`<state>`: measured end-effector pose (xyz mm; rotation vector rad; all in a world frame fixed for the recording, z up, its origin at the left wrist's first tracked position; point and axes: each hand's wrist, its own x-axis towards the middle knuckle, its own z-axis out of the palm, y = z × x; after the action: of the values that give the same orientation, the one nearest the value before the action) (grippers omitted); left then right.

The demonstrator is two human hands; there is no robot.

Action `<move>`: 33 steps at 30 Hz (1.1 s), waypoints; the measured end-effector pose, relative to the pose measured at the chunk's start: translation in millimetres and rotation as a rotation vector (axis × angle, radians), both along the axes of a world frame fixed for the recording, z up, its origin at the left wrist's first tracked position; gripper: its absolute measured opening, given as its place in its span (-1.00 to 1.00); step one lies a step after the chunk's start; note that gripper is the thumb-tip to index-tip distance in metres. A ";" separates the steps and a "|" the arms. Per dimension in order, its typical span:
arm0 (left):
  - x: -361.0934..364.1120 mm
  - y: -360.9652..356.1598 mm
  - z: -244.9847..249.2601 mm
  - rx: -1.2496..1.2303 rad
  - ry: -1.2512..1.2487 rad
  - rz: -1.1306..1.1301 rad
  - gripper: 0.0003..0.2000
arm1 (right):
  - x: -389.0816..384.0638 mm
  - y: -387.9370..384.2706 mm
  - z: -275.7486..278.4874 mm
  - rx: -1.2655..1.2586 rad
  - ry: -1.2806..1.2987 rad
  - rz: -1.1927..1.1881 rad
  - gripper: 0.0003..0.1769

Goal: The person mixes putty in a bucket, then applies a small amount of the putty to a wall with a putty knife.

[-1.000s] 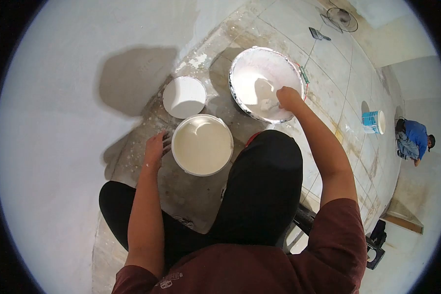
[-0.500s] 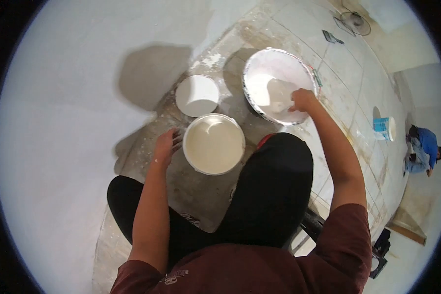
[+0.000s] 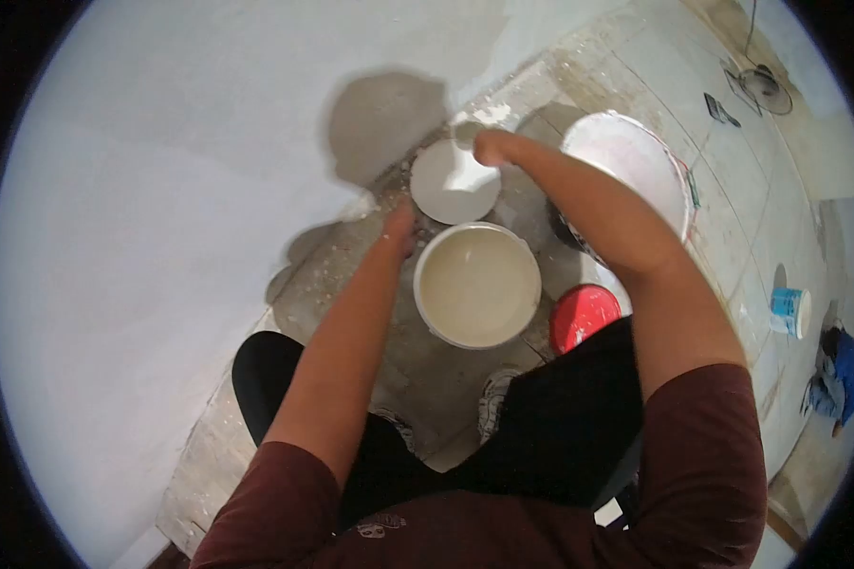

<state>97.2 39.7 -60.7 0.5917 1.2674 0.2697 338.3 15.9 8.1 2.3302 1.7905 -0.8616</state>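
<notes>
A bucket of cream-coloured liquid (image 3: 477,286) stands between my feet. Behind it is a round white lid-like disc (image 3: 454,182), partly in shadow. My left hand (image 3: 401,229) is beside the disc and the bucket's left rim, its fingers blurred. Over the disc's upper right edge is my right hand (image 3: 495,148), smeared by motion with its fingers hidden; I cannot make out whether it holds anything. My right forearm passes in front of the large white-lined tub (image 3: 626,152).
A red lid (image 3: 586,315) lies by my right knee. Farther right are a blue-and-white pail (image 3: 789,313), a brush-like tool (image 3: 721,109), a fan (image 3: 765,90) and a person in blue (image 3: 843,375). The pale wall (image 3: 190,209) rises at left.
My right hand has left the large tub and moved left to the white disc. My left hand has shifted up beside the disc. The view has shifted, showing more of the red lid.
</notes>
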 end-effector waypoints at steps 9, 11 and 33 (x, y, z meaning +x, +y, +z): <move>25.1 14.0 -31.4 0.127 -0.046 0.028 -0.41 | -4.9 2.7 -65.0 -0.078 -0.070 -0.133 -0.65; 26.6 22.7 -42.1 0.091 -0.112 0.005 -0.44 | -3.5 -1.5 -59.6 -0.037 0.008 -0.192 -0.63; 52.2 42.6 134.9 0.207 -0.226 -0.118 -0.40 | 52.8 6.2 49.5 0.077 0.472 -0.787 -0.75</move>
<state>149.3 82.3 74.2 0.7878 0.9897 0.3622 391.0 22.1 57.7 3.1209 0.9430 -1.5535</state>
